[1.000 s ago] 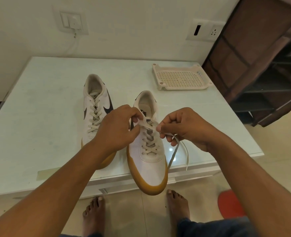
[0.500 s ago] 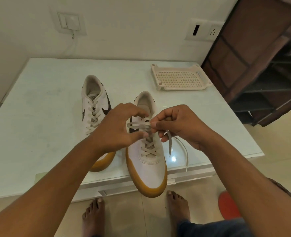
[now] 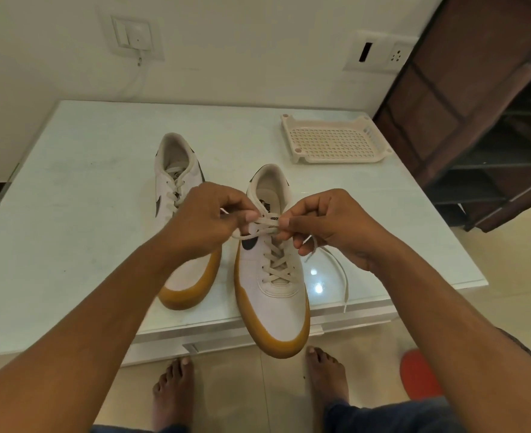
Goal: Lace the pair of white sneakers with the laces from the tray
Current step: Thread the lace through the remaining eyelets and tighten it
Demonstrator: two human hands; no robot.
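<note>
Lace (image 3: 265,220) up at the top eyelets of the near sneaker (image 3: 273,295), toe hanging off the surface (image 3: 70,214)! Left hand (image 3: 208,220) and right hand (image 3: 330,226) each pinch it, fingers curled. Looks soft, light and limp, so a grip close to the tip should steer it best. Other sneaker (image 3: 176,170) sits alongside, laced; tray (image 3: 336,160) well behind.

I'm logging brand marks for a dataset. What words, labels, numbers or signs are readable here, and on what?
Dark lettering on the tongue label of the sneaker being laced, partly behind the lace: too blurred to read.
Dark swoosh-shaped mark on the side of that sneaker and the other sneaker: no words.
No text readable on the tray, switch plate or socket plate.
</note>
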